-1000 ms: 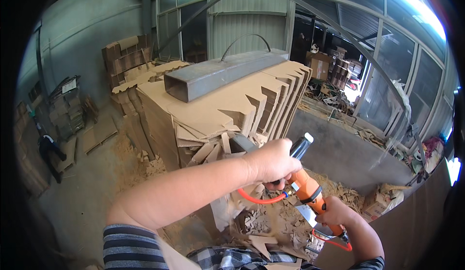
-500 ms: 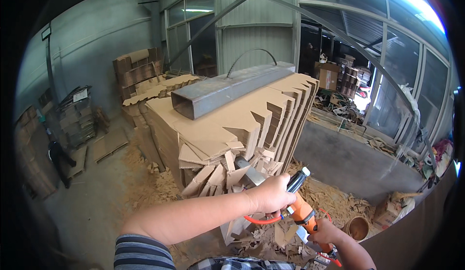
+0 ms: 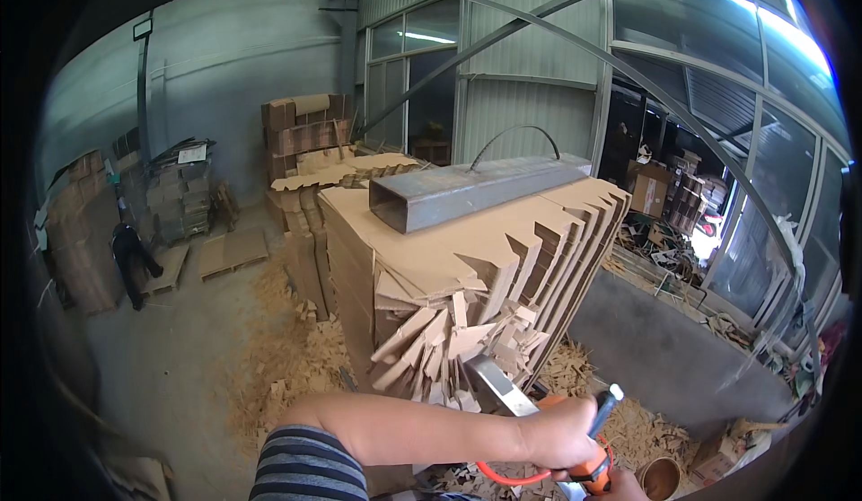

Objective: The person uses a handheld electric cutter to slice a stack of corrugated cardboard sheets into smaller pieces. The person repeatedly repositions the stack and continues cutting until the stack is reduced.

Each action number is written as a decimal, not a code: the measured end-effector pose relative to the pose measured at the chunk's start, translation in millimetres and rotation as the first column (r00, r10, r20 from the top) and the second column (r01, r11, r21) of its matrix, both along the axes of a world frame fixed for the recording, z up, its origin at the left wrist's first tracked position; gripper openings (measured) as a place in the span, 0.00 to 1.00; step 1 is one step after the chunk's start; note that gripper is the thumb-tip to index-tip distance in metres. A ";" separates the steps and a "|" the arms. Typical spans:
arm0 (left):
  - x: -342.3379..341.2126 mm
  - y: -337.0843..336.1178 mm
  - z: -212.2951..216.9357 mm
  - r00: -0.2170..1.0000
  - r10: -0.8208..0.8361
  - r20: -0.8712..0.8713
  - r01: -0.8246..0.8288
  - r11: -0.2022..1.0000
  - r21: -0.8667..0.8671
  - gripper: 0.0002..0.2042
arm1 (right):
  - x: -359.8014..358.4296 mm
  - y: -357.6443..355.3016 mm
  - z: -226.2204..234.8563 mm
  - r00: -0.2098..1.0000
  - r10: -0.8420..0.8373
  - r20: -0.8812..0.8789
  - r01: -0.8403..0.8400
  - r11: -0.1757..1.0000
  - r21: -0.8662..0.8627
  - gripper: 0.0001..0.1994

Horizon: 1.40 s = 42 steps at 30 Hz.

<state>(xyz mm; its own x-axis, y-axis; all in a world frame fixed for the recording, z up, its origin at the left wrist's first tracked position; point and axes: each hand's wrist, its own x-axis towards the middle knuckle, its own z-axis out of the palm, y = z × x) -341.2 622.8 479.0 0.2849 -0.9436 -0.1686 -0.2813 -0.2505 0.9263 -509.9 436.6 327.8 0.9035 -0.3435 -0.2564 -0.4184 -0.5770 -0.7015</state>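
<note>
A tall stack of die-cut cardboard sheets (image 3: 431, 259) stands in front of me, with loose torn strips (image 3: 440, 339) hanging from its near side. A grey rectangular steel tube (image 3: 476, 191) with a wire handle lies on top. My left hand (image 3: 558, 434), on a bare forearm with a striped sleeve, grips the front of an orange power chisel (image 3: 588, 467). The chisel's flat metal blade (image 3: 499, 386) points up into the torn strips. My right hand (image 3: 621, 488) is only just visible at the lower edge, on the tool's rear part.
Cardboard scraps (image 3: 296, 357) litter the concrete floor around the stack. More cardboard piles (image 3: 305, 128) stand behind and at the left wall (image 3: 85, 232). A grey low wall (image 3: 664, 357) runs on the right, with a small round tub (image 3: 660, 476) by it.
The view has tilted up, so my hands and the tool sit lower in the picture. The blade stays against the stack's near side.
</note>
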 end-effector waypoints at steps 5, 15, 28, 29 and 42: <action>-33.5 1.3 6.3 0.965 0.001 0.261 0.108 0.909 -0.403 0.16 | -26.8 26.8 60.5 0.989 -0.140 0.044 0.141 0.990 -0.026 0.06; -14.2 91.3 121.3 0.929 -0.149 0.339 0.226 0.954 -0.199 0.11 | -4.7 85.5 95.0 0.872 0.029 0.488 0.013 0.997 -0.082 0.10; -5.5 153.1 66.0 0.951 -0.234 0.203 0.285 0.916 -0.282 0.11 | -13.7 174.0 72.2 0.967 -0.144 0.212 0.184 0.966 -0.184 0.14; -5.4 152.7 58.0 0.949 -0.235 0.209 0.293 0.902 -0.316 0.11 | -14.0 176.0 69.0 0.973 -0.138 0.187 0.173 0.967 -0.188 0.14; 7.7 171.8 73.6 0.967 -0.182 0.180 0.219 0.951 -0.216 0.12 | -28.9 215.5 109.7 0.982 -0.149 0.112 0.157 0.985 -0.066 0.11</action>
